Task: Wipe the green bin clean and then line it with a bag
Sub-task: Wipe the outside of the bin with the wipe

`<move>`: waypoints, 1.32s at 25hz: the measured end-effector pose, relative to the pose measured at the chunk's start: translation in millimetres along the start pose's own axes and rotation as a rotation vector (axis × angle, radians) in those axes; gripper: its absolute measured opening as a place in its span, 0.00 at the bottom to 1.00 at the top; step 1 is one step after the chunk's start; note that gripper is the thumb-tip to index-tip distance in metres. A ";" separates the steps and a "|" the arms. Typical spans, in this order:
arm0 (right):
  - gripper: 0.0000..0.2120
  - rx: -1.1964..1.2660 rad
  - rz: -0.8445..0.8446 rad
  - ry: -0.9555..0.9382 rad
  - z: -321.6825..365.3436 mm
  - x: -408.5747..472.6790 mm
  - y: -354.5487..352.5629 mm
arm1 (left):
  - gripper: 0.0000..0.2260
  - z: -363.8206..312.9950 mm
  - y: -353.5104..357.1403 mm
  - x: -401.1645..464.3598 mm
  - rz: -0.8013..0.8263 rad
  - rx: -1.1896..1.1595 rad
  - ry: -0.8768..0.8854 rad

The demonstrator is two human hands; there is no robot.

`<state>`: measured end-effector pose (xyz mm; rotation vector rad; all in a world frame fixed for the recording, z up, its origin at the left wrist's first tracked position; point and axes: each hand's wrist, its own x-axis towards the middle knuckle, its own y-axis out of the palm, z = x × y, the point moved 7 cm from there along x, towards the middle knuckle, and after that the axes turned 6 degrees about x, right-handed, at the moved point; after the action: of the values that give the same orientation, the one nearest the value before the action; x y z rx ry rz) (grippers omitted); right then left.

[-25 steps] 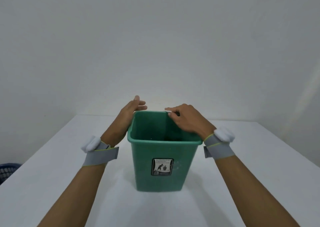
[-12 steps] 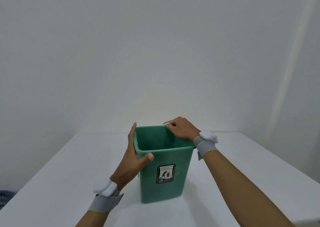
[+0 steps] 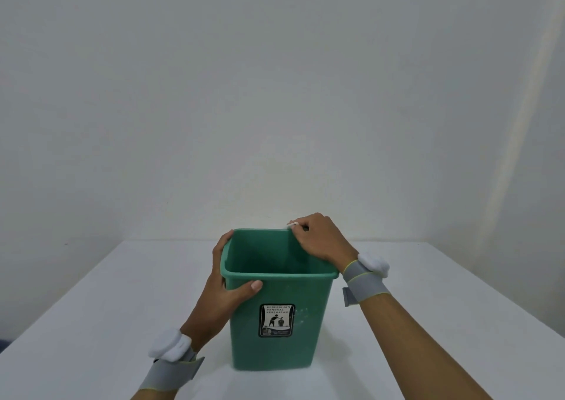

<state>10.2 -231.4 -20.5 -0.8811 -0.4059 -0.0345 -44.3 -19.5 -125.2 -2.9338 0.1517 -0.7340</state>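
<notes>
The green bin (image 3: 275, 347) stands upright on the white table (image 3: 428, 323), a black-and-white litter sticker (image 3: 276, 320) on its near face. My left hand (image 3: 224, 289) grips the bin's near left corner, thumb across the front wall just under the rim, fingers along the left side. My right hand (image 3: 319, 240) rests on the far right corner of the rim, its curled fingers pinching a small white wipe (image 3: 293, 224) against the rim. The bin's inside looks bare; its floor is hidden.
The table reaches back to a plain white wall (image 3: 275, 94). A dark blue object (image 3: 2, 343) peeks in at the far left edge, below table level. Both wrists wear grey straps with white pads.
My left hand left the far left rim and came down to grip the near left corner. My right hand stayed on the far right corner with the wipe. The view tilted up.
</notes>
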 end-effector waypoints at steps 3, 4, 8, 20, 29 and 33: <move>0.17 -0.022 0.004 -0.029 0.5 2.0 2.5 | 0.50 1.7 -1.0 -1.1 -0.010 0.008 0.005; 0.17 -0.035 0.009 -0.040 0.8 1.2 2.3 | 0.50 1.5 0.1 -2.1 0.002 0.014 -0.004; 0.17 -0.014 0.007 -0.023 0.7 -0.3 0.3 | 0.50 0.3 -0.4 -4.2 -0.001 0.041 0.002; 0.16 -0.125 -0.017 -0.072 5.3 -22.9 -11.7 | 0.49 2.6 21.8 -22.0 0.000 -0.042 -0.084; 0.13 -0.511 -0.079 0.004 4.1 -24.9 -14.1 | 0.41 16.0 13.5 -12.7 0.038 -0.006 -0.072; 0.12 -0.533 0.012 -0.024 17.5 -20.7 -9.1 | 0.40 19.4 14.0 -12.2 0.046 -0.026 -0.068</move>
<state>-16.5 -226.8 -11.3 -1.4107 -0.4203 -0.1253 -46.8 -30.2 -149.7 -2.9649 0.2232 -0.6293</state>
